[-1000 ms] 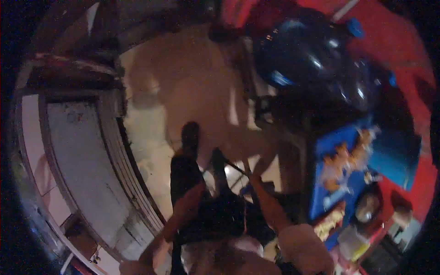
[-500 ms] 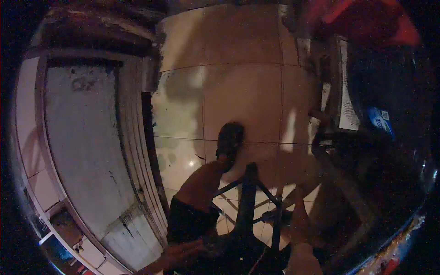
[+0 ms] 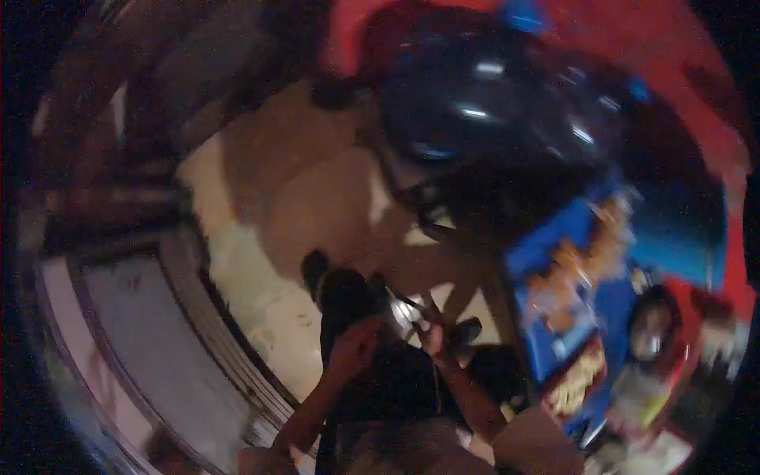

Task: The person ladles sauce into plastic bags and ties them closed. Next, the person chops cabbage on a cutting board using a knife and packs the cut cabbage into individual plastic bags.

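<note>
My left hand [image 3: 356, 345] is over my dark-clothed lap, its fingers smeared by motion and shadow. To its right, my right hand [image 3: 432, 336] is raised above the lap with its fingers bent. At its fingertips is a small, bright, shiny object [image 3: 405, 313], too blurred to name; the fingers look closed on it or on a part of it. Whether the left hand also touches this object, I cannot tell. Both forearms come in from the bottom of the head view.
At right, a blue surface [image 3: 529, 255] bears blurred orange-brown pieces [image 3: 582, 257] and a yellow-patterned item [image 3: 576, 381]. Beside it is a dark round item [image 3: 655, 326]. Dark shiny bulky shapes [image 3: 475, 95] lie ahead against red material [image 3: 673, 47]. A grey panel [image 3: 146, 324] stands left of the tiled floor [image 3: 277, 317].
The view has swung to the right, bringing in the blue surface and the shiny dark shapes. My hands now come near each other over the lap, with a shiny object at the right one.
</note>
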A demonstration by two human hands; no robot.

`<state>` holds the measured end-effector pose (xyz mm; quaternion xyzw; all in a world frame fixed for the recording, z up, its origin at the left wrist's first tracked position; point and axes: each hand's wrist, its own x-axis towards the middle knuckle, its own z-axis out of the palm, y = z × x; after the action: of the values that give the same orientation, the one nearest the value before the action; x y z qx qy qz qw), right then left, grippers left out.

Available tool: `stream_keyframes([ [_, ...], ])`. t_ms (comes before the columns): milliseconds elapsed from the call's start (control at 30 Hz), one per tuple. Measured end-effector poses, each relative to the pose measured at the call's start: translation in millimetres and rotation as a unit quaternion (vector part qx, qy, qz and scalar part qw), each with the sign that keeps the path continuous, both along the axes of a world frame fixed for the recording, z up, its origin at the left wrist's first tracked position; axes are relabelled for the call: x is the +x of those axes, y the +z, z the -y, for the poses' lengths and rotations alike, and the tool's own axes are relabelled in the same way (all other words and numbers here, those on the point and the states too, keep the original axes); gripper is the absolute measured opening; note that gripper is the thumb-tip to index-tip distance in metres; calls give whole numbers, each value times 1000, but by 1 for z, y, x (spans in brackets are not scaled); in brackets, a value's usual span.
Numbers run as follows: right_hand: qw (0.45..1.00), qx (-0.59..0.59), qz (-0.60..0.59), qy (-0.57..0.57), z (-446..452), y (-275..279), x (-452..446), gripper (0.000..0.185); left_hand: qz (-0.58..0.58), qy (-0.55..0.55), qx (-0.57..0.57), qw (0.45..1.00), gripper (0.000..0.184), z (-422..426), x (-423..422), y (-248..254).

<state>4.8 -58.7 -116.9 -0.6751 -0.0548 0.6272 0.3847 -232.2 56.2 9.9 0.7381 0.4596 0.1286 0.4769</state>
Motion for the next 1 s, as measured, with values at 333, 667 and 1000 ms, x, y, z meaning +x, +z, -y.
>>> stream_keyframes([
  [333,777,232,572,-126,49,290,103,17,168,-72,142,973,24,11,124,39],
  [667,698,268,612,-258,62,299,209,31,266,-142,23,953,27,82,204,159],
  [1000,731,327,598,38,184,303,106,14,148,-255,189,936,49,174,256,204],
])
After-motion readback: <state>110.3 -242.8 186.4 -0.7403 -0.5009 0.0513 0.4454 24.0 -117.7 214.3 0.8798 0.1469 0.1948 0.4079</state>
